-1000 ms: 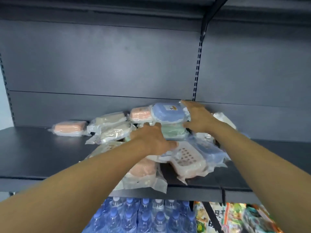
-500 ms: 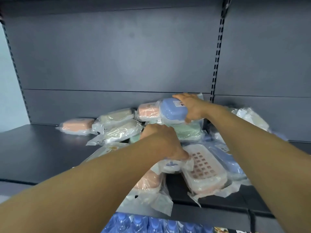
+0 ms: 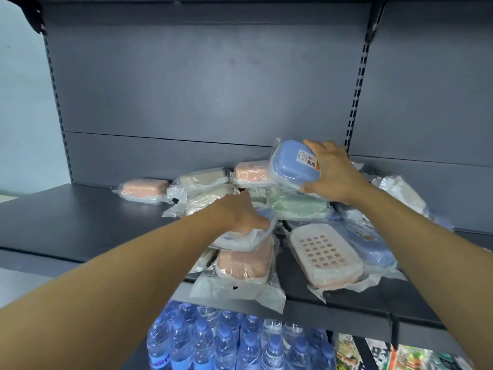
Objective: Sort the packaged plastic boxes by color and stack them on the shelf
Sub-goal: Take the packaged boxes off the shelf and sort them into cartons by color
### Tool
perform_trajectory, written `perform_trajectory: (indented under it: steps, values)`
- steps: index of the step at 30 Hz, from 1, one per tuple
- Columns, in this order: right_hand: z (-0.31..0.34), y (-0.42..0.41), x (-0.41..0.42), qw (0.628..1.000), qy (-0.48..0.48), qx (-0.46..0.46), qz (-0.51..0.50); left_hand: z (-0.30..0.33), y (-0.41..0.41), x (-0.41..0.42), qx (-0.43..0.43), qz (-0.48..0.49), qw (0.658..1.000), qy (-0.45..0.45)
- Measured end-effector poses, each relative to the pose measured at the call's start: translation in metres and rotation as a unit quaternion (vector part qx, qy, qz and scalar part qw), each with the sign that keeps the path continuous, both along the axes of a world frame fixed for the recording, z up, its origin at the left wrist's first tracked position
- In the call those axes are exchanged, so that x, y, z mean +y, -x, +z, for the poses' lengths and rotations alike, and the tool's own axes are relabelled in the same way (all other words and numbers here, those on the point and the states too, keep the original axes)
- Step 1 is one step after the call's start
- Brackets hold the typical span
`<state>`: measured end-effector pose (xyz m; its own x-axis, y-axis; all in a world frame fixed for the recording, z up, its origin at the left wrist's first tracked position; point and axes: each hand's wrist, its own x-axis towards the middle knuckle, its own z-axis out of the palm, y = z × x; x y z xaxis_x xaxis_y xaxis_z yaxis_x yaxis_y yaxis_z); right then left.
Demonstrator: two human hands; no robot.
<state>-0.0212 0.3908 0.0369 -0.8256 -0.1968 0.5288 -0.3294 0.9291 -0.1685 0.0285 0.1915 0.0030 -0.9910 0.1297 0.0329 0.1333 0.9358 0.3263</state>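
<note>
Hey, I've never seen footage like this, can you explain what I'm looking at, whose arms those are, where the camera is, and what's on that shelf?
There is no machine here: a person wears a camera on the head, looking forward and down, so both arms reach in from the bottom. The dark shelf holds a jumbled pile of plastic boxes sealed in clear bags: pink, cream, green and blue. The right hand grips a blue box, tilted up at the top of the pile. The left hand holds the clear wrapping of another packaged box, lower in the pile. Bottled water stands on the level below.
</note>
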Motion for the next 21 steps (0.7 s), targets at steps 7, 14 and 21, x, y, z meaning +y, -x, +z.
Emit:
perform_trajectory:
  steps: [7, 14, 21]
  values:
    - [0.001, -0.041, -0.016, 0.999, 0.044, 0.021, -0.008, 0.027, -0.031, -0.036, 0.083, 0.025, 0.996, -0.029]
    - [-0.002, -0.112, -0.083, 0.995, 0.089, 0.028, 0.021, 0.023, -0.108, -0.134, 0.128, 0.008, 0.990, -0.062]
    - [-0.047, -0.198, -0.204, 0.995, 0.093, 0.013, 0.037, -0.024, -0.189, -0.272, 0.062, -0.040, 0.994, -0.081]
